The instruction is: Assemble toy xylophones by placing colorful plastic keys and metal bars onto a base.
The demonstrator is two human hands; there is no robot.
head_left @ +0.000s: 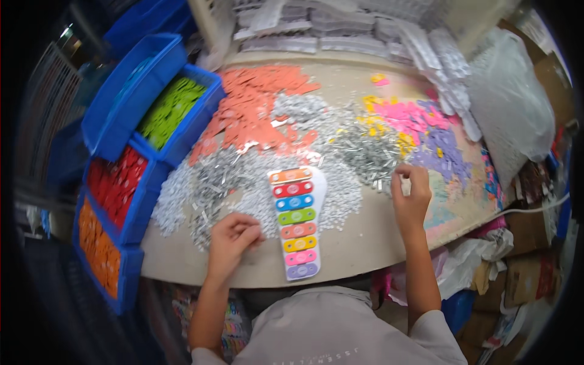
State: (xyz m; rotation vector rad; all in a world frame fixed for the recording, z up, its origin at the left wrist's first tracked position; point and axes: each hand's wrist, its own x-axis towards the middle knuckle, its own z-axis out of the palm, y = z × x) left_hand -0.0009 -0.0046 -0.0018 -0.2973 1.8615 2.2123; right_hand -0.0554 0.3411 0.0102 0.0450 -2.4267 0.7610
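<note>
my left hand is curling its fingers into the pile of small silver pieces, pinching at something too small to tell. my right hand is pinching at the silver bits near the pink tabs. between my hands the white card is lying flat on the table, carrying eight coloured bars in a column.

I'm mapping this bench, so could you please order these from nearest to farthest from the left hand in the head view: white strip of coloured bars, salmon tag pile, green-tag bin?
From the left hand:
1. White strip of coloured bars, just to its right.
2. Salmon tag pile, farther up the table.
3. Green-tag bin, upper left at the table's edge, close to the pile's distance but slightly farther.
</note>
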